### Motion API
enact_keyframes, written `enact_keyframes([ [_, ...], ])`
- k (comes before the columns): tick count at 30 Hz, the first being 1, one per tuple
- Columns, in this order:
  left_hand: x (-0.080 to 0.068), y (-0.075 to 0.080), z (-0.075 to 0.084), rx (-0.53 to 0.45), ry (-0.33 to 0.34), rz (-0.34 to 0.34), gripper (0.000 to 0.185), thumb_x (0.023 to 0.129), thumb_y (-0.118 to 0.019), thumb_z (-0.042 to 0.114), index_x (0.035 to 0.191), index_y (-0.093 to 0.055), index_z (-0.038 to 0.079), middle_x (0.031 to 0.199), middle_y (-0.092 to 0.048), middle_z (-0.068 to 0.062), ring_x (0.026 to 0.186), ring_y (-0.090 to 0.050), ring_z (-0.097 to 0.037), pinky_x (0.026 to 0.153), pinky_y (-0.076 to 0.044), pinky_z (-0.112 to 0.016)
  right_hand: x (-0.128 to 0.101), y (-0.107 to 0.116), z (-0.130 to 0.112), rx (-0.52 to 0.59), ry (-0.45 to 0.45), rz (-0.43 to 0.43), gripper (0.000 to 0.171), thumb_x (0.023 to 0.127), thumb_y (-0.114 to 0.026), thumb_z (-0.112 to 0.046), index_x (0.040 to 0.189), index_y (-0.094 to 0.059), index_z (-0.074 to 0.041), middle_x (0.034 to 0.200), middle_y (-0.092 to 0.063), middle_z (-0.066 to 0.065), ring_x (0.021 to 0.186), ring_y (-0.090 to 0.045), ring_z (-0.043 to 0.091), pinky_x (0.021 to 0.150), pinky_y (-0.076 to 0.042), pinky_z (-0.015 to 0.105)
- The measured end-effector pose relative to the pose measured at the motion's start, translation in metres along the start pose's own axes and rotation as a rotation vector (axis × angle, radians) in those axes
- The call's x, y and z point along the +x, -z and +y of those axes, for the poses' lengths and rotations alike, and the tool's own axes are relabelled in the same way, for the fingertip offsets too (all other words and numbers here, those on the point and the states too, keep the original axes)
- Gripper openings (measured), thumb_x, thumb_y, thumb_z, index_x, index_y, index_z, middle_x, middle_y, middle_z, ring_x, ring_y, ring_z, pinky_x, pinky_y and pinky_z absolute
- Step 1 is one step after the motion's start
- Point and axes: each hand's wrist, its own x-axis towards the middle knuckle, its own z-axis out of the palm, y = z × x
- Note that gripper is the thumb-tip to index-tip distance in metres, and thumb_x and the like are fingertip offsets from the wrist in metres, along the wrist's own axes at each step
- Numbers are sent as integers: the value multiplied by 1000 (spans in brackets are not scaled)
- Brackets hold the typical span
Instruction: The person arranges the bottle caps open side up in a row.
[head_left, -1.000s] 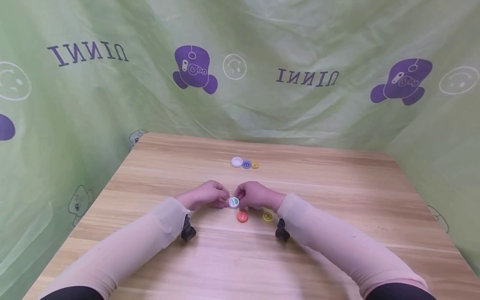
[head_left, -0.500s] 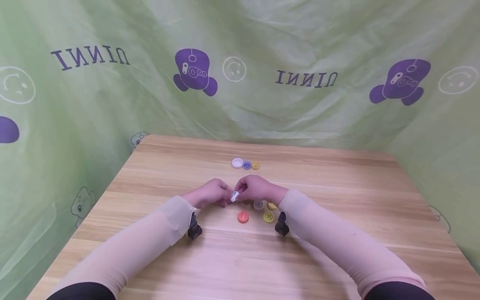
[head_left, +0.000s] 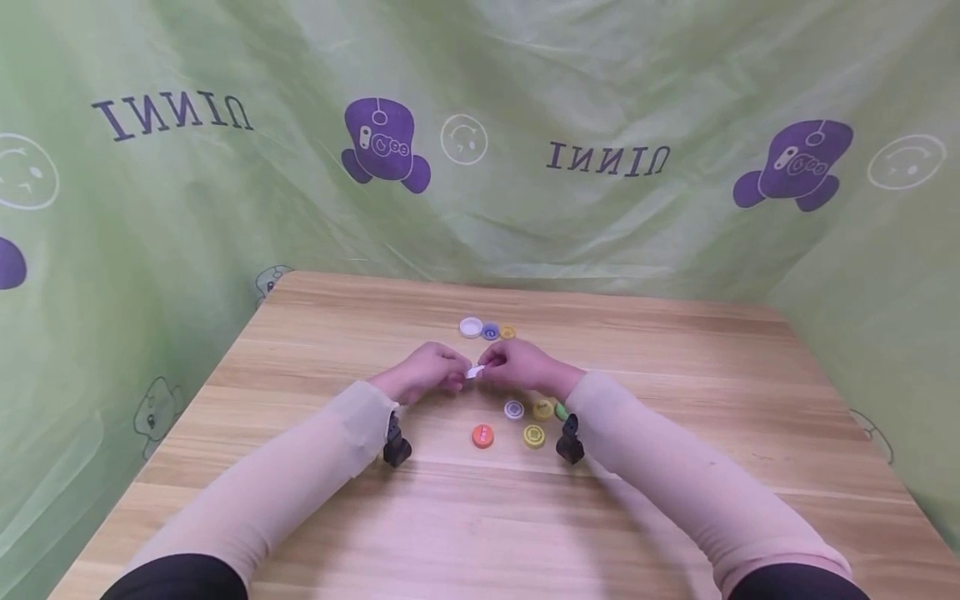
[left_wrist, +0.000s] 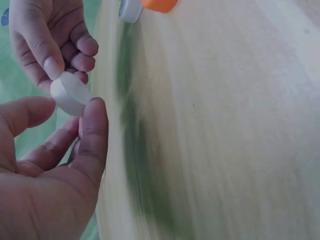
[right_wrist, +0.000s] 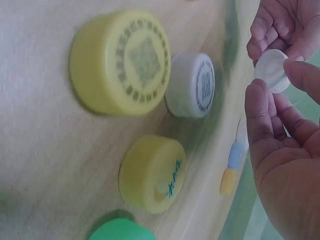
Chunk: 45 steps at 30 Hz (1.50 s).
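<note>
White cap (head_left: 472, 372) hung pinched between my left hand (head_left: 422, 377) and my right hand (head_left: 517, 367), lifted clear of the wooden surface (head_left: 675, 400), with three caps (head_left: 488, 331) just beyond my fingertips and green sheeting (head_left: 225, 208) walling the room. From my left wrist, the cap (left_wrist: 70, 93) sat tilted, both hands grasping its rim. From my right wrist, it (right_wrist: 272, 71) lay ahead of my thumb, loose caps (right_wrist: 120, 62) behind.
</note>
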Motion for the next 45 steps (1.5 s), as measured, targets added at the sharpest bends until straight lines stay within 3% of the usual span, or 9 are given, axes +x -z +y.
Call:
enact_keyframes([
  [11,12,-5,7,-52,-11,57,26,94,-57,4,115,-58,-13,103,-64,-19,94,-64,-29,87,-55,-34,6,7,9,99,-21,53,23,88,-70,-15,107,-66,-2,92,-67,5,83,-62,20,73,-54,28],
  [20,32,-11,11,-82,-27,109,27,95,-55,3,118,-56,-11,114,-61,-22,104,-61,-33,90,-54,-35,10,17,15,243,-100,101,26,93,-63,-15,112,-62,2,98,-67,12,92,-64,24,81,-55,31],
  [27,48,-19,29,-220,-80,186,20,97,-49,0,114,-53,-10,118,-57,-23,108,-59,-34,97,-49,-40,19,33,16,396,-151,184,22,95,-59,-8,111,-57,7,102,-62,17,98,-61,29,89,-53,35],
  [34,59,-27,41,-344,-74,216,30,100,-44,3,124,-51,-14,115,-59,-28,107,-61,-33,98,-49,-38,23,41,18,534,-164,236,26,97,-53,-4,117,-53,12,109,-60,22,109,-58,39,95,-51,40],
  [40,69,-37,44,-351,-81,201,32,99,-42,2,125,-53,-14,117,-59,-28,110,-58,-36,100,-46,-40,24,46,29,643,-207,284,27,97,-51,-1,123,-49,7,106,-57,19,102,-60,33,97,-49,42],
  [45,78,-47,46,-297,-77,192,34,99,-42,4,127,-53,-12,120,-59,-25,115,-55,-37,101,-46,-43,25,49,36,666,-203,316,28,97,-48,2,124,-48,5,106,-56,18,96,-62,30,97,-49,42],
])
